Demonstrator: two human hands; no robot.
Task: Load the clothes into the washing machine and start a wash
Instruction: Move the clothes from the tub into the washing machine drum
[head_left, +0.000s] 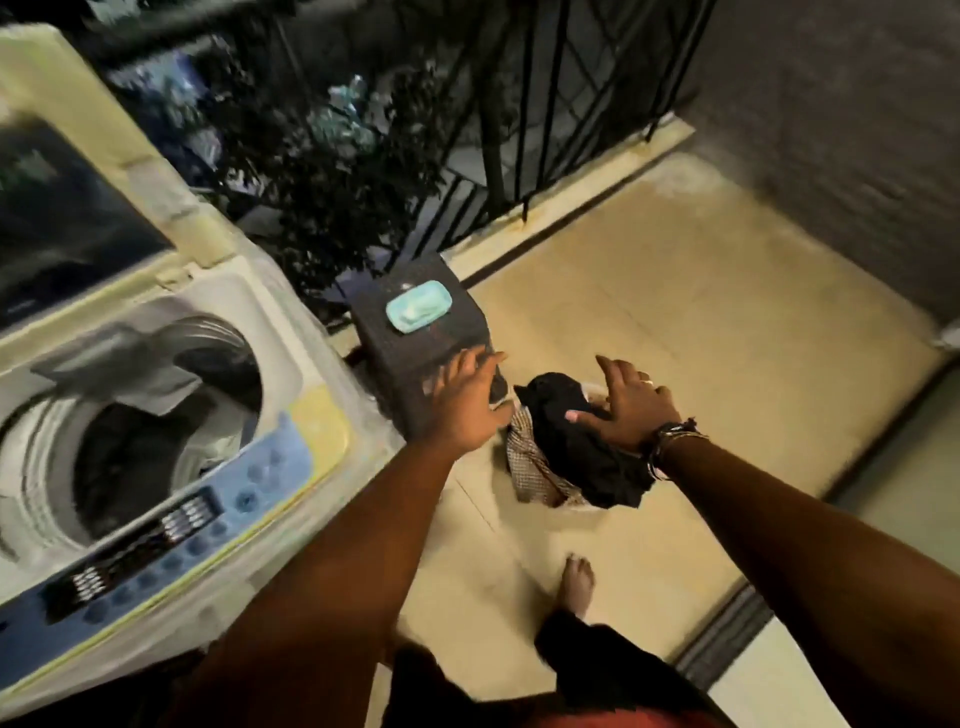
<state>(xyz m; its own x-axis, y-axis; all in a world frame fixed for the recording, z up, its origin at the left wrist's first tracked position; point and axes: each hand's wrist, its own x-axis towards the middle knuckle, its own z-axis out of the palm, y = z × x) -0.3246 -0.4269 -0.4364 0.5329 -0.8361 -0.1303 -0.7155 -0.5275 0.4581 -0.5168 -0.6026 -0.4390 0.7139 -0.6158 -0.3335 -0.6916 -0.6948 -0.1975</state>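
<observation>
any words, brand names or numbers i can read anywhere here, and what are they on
None can be read.
Washing machine control panel: light marks beside the buttons, too blurred to read.
Mint green soap dish on the dark block: no lettering visible.
Black garment and checked cloth: no label or print visible.

No lettering is legible — the washing machine's control panel (156, 540) is blurred.
</observation>
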